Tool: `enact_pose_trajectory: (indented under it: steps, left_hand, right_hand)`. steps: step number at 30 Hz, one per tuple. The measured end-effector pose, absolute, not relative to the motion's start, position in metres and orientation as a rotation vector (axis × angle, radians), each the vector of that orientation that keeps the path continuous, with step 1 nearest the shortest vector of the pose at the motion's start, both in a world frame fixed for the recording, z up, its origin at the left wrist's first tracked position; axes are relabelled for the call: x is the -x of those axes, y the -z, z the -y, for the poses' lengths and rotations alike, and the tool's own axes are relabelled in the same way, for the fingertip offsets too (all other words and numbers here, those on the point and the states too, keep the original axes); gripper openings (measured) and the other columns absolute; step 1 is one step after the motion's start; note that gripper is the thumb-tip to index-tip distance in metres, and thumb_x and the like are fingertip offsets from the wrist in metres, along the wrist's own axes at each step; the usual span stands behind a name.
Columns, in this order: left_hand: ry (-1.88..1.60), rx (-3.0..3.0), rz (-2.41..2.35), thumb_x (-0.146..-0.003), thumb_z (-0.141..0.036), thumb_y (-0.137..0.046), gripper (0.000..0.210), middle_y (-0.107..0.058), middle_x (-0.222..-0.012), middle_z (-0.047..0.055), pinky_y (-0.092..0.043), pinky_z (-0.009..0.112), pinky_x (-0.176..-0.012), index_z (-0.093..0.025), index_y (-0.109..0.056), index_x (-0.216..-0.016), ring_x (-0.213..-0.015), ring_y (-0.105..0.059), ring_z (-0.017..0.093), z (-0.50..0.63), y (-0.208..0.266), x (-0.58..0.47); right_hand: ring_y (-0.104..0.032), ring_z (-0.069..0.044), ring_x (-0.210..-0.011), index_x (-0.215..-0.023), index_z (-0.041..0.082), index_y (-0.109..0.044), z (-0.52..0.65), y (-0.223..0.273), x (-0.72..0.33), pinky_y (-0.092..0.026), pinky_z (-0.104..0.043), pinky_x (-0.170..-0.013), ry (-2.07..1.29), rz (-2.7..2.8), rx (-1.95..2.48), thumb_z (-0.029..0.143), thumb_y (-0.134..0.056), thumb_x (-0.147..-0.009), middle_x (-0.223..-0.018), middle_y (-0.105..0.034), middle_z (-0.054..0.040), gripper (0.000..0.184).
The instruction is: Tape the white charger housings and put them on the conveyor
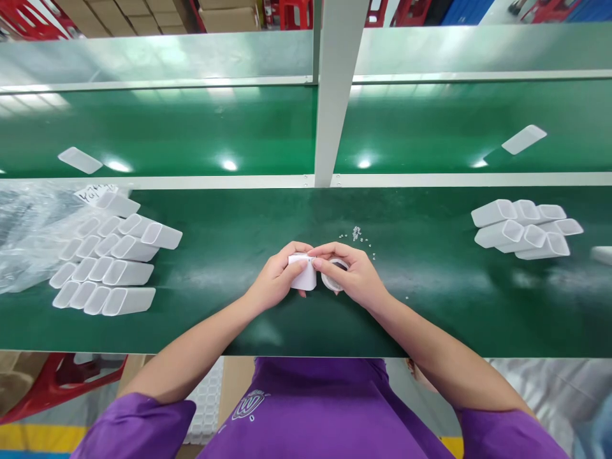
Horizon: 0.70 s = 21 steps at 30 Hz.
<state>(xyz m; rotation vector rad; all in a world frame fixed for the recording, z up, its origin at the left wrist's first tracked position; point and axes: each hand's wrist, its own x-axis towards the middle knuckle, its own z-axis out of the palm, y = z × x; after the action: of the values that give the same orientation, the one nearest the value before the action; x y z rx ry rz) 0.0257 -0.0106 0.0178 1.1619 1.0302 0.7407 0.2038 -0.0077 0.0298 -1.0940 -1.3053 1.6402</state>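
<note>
My left hand [281, 273] is closed around a white plastic sleeve [304, 276], a short hollow piece with rounded corners, just above the table's front half. My right hand [354, 273] is closed too, its fingertips meeting the sleeve's upper right corner. Under its thumb and palm it holds a white ring-shaped piece [329, 282] with a dark middle, partly covered by the fingers. Whether a tiny part is pinched between the right fingertips cannot be made out. Just beyond this hand lie several tiny clear bits [356, 234], scattered on the green surface.
Stacked white sleeves [129, 273] lie at left beside clear plastic bags [33, 223]. Another stack of sleeves [500, 234] stands at right. Single sleeves rest on the shelf behind, at left [80, 160] and right [524, 139]. A pale upright post [336, 95] rises at the green table's [201, 331] back edge.
</note>
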Motion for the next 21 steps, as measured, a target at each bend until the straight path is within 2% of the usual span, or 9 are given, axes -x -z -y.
enact_pose_trajectory:
  steps: [6,21]
  left_hand:
    - [-0.755,-1.228,-1.057,-0.084,-0.053,-0.055,0.041,-0.063,-0.071,0.0,-0.048,0.018,-0.04,-0.015,-0.057,-0.101,-0.047,-0.058,0.01,0.012,-0.0197,-0.0257]
    - [-0.729,-1.295,-1.086,-0.086,-0.054,-0.054,0.042,-0.064,-0.071,0.001,-0.048,0.018,-0.04,-0.015,-0.057,-0.1,-0.047,-0.059,0.011,0.011,-0.0187,-0.0246]
  right_hand:
    - [-0.048,-0.005,-0.046,-0.092,0.017,-0.069,0.0103,-0.0295,-0.2017,-0.039,-0.017,-0.036,-1.62,1.316,1.081,0.039,-0.07,-0.08,-0.076,-0.065,0.0003,0.025]
    - [-0.047,-0.006,-0.044,-0.09,0.018,-0.07,0.0101,-0.0284,-0.2023,-0.036,-0.019,-0.039,-1.577,1.357,1.116,0.037,-0.068,-0.082,-0.069,-0.063,0.0012,0.021]
